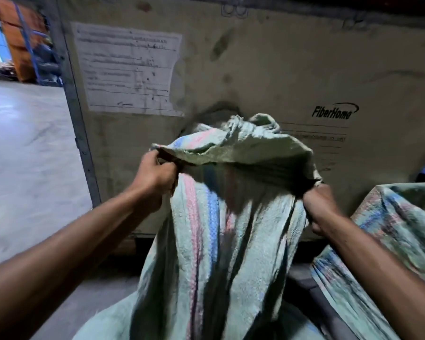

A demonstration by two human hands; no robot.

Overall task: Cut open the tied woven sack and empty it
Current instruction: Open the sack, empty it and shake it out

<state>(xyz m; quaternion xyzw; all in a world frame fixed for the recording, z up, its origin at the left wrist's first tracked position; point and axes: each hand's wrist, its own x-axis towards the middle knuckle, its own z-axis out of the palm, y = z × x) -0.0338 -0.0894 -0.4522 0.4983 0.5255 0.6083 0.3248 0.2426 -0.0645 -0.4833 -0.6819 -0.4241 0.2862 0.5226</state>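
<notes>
my two arms reach out in front of me. between them hangs the woven sack (206, 241). it is pale green with pink and blue stripes, and it droops down in long folds toward the floor. my left hand (155, 175) is closed in a fist on the left side of the sack, up near its top edge. my right hand (319, 209) is closed in a fist on the right side, a bit lower than the left one. the cloth is pulled wide between my two hands. the top part of the sack flops over away from me, and its far end looks bunched up, but i cannot tell if it is tied. just to my right sits another sack (398, 229) with the same colours. behind the sack stands a big brown cardboard box (255, 69), dirty with dark spots. it has a white paper label (128, 69) stuck on its left part and the word "fiberhome" printed on its right part. to the left is grey concrete floor (27, 155), and far off there are blue racks (30, 47).
</notes>
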